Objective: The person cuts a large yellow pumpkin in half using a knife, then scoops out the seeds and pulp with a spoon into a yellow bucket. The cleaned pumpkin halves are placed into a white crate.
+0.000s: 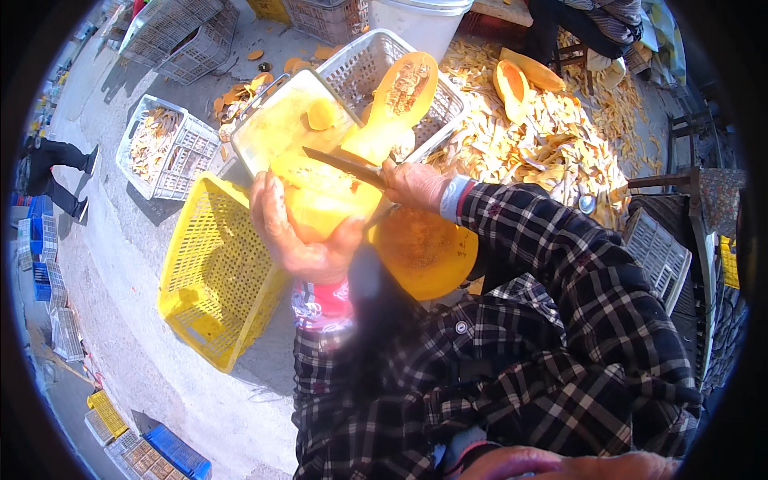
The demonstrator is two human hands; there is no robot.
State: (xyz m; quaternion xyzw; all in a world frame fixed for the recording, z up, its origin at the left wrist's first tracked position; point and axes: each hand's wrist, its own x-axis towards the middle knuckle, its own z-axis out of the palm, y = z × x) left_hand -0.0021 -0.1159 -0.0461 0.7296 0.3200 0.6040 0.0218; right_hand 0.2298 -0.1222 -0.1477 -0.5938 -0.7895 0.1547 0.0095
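My left hand (pixel 300 240) grips a cut piece of peeled yellow pumpkin (pixel 327 204) from below and the side. My right hand (pixel 414 183) is closed on the handle of a knife, whose dark blade (pixel 345 165) lies at the top of that piece. Beyond the blade, a long pumpkin half (pixel 402 96) with its seed hollow showing rests over the edge of a cutting board (pixel 288 129). A small round pumpkin slice (pixel 322 114) lies on the board. Below my right wrist is a round yellow basin (pixel 426 258). Glare washes out part of the held piece.
A yellow plastic crate (pixel 222 276) stands left of my hands, with a white crate of peelings (pixel 198 159) behind it. A grey crate (pixel 450 102) adjoins the board. Peelings (pixel 534 150) cover the ground at right, near a seated person (pixel 582 27). Another person's legs (pixel 60 174) show at far left.
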